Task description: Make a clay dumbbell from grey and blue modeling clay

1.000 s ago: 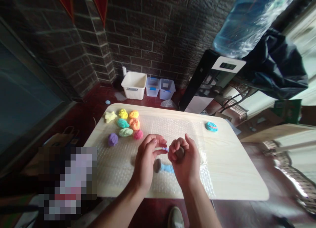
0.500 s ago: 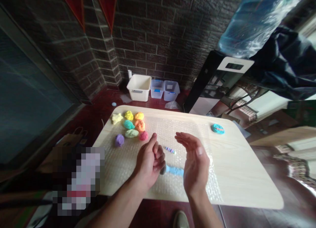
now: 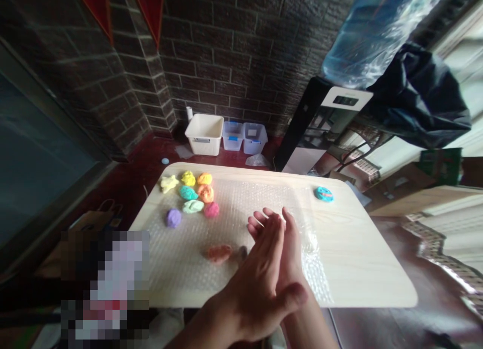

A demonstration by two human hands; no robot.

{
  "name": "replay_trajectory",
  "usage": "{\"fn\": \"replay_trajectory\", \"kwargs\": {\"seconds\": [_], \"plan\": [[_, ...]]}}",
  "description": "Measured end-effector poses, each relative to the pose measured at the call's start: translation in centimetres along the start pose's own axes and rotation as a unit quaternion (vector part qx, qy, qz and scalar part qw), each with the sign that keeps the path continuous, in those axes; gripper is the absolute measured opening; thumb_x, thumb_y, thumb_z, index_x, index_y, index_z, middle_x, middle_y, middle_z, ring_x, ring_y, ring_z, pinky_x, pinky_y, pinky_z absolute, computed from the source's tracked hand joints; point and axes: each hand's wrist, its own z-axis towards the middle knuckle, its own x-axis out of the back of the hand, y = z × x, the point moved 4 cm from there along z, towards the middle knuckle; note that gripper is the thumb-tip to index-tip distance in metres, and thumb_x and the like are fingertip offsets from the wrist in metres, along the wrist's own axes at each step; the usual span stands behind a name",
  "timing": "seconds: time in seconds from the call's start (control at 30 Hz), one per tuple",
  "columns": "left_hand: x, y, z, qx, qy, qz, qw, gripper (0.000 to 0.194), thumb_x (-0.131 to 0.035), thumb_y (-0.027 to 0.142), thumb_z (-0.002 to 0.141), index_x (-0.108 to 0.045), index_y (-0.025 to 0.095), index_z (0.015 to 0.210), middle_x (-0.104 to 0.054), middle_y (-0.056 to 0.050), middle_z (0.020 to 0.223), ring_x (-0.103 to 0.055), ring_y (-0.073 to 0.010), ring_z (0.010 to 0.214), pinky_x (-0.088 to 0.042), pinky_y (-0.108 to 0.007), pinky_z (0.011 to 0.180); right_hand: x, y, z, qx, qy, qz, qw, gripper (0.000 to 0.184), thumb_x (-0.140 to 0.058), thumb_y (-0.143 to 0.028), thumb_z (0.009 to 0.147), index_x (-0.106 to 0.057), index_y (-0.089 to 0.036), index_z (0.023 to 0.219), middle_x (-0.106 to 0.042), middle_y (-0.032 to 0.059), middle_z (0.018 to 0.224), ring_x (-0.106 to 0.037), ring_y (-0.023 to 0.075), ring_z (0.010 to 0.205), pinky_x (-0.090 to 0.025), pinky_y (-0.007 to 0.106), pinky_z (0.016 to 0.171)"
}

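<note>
My left hand (image 3: 260, 283) lies flat across the palm of my right hand (image 3: 292, 248), above the near middle of the table. Both hands have their fingers stretched out, pointing away from me. Whether anything sits between the palms is hidden. Just left of the hands, on bubble wrap (image 3: 181, 258), are a brown-orange lump of modelling clay (image 3: 219, 254) and a small dark grey lump (image 3: 242, 251), partly covered by my left hand. Farther left is a group of clay lumps, among them a purple one (image 3: 174, 218), a red one (image 3: 211, 210) and a teal one (image 3: 187, 193).
A round blue clay piece with an orange stripe (image 3: 324, 194) lies on the bare right part of the wooden table (image 3: 362, 258). Beyond the table, a white basket (image 3: 205, 145) and two clear bins stand on the floor. A water dispenser (image 3: 305, 160) is at the back right.
My hands, apart before, have come together palm to palm; the left was loosely curled and is now straight. They cover the blue clay roll and small striped roll. The brown-orange lump shows now.
</note>
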Motion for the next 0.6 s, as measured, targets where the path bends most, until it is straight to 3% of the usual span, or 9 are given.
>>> {"fn": "replay_trajectory", "kwargs": {"seconds": [0.07, 0.17, 0.23, 0.27, 0.33, 0.4, 0.5, 0.6], "plan": [[0.4, 0.2, 0.0, -0.028, 0.039, -0.020, 0.999, 0.053, -0.079, 0.045, 0.089, -0.073, 0.022, 0.136, -0.064, -0.018, 0.153, -0.040, -0.0423, 0.157, -0.017, -0.051, 0.133, 0.5, -1.0, 0.4, 0.018, 0.027, 0.007, 0.999, 0.044, -0.073, -0.063, 0.092, -0.071, -0.020, 0.084, -0.077, 0.0042, 0.074, -0.076, 0.0206, 0.069, -0.065, 0.034, 0.067], [2.9, 1.2, 0.5, -0.104, 0.197, -0.052, 0.974, 0.055, -0.080, 0.054, 0.084, -0.077, 0.020, 0.127, -0.068, -0.016, 0.145, -0.051, -0.0423, 0.145, -0.039, -0.045, 0.121, 0.7, -2.4, 0.6, 0.046, 0.035, 0.005, 0.998, 0.043, -0.083, -0.056, 0.087, -0.063, -0.020, 0.074, -0.066, -0.0018, 0.061, -0.062, 0.0122, 0.048, -0.052, 0.022, 0.042], [4.4, 1.2, 1.0, -0.070, 0.265, -0.045, 0.961, 0.047, -0.074, 0.058, 0.083, -0.077, 0.023, 0.116, -0.071, -0.013, 0.135, -0.058, -0.0395, 0.132, -0.051, -0.042, 0.099, 0.5, -2.7, 0.5, 0.019, 0.022, 0.019, 0.999, 0.050, -0.084, -0.054, 0.087, -0.053, -0.021, 0.065, -0.053, -0.0077, 0.051, -0.040, 0.0063, 0.036, -0.032, 0.016, 0.030], [5.0, 1.0, 1.2, -0.034, 0.282, -0.054, 0.957, 0.044, -0.068, 0.059, 0.085, -0.075, 0.024, 0.111, -0.073, -0.012, 0.129, -0.062, -0.0376, 0.123, -0.052, -0.039, 0.086, 0.3, -2.8, 0.4, -0.001, 0.013, 0.031, 0.999, 0.055, -0.084, -0.053, 0.087, -0.046, -0.022, 0.062, -0.045, -0.0101, 0.048, -0.029, 0.0048, 0.034, -0.023, 0.015, 0.027], [5.6, 0.6, 1.7, 0.008, 0.298, -0.061, 0.952, 0.038, -0.059, 0.056, 0.089, -0.071, 0.024, 0.105, -0.074, -0.010, 0.118, -0.064, -0.0325, 0.110, -0.050, -0.036, 0.078, 0.0, -2.7, 0.1, -0.033, -0.008, 0.050, 0.998, 0.061, -0.080, -0.051, 0.091, -0.037, -0.023, 0.058, -0.035, -0.0121, 0.045, -0.015, 0.0047, 0.035, -0.013, 0.016, 0.027], [5.5, 0.4, 2.1, 0.014, 0.296, -0.071, 0.953, 0.034, -0.056, 0.051, 0.091, -0.069, 0.022, 0.101, -0.074, -0.009, 0.108, -0.065, -0.0291, 0.105, -0.050, -0.037, 0.082, -0.3, -2.8, -0.2, -0.038, -0.029, 0.056, 0.997, 0.062, -0.075, -0.049, 0.093, -0.033, -0.024, 0.056, -0.033, -0.0114, 0.045, -0.014, 0.0056, 0.036, -0.012, 0.017, 0.028], [4.9, 0.0, 2.6, 0.016, 0.285, -0.107, 0.952, 0.030, -0.058, 0.046, 0.091, -0.068, 0.019, 0.099, -0.073, -0.009, 0.100, -0.066, -0.0270, 0.100, -0.051, -0.037, 0.084, -0.7, -3.1, -0.5, -0.020, -0.077, 0.051, 0.995, 0.060, -0.069, -0.054, 0.092, -0.037, -0.022, 0.052, -0.041, -0.0067, 0.050, -0.028, 0.0067, 0.038, -0.025, 0.020, 0.033], [4.0, -0.6, 2.6, 0.070, 0.276, -0.179, 0.942, 0.028, -0.057, 0.041, 0.093, -0.067, 0.017, 0.100, -0.074, -0.011, 0.099, -0.069, -0.0263, 0.095, -0.054, -0.037, 0.081, -0.7, -2.8, -0.6, -0.002, -0.102, 0.009, 0.995, 0.062, -0.064, -0.051, 0.091, -0.032, -0.023, 0.045, -0.037, -0.0057, 0.044, -0.029, 0.0075, 0.037, -0.029, 0.023, 0.037]]}}
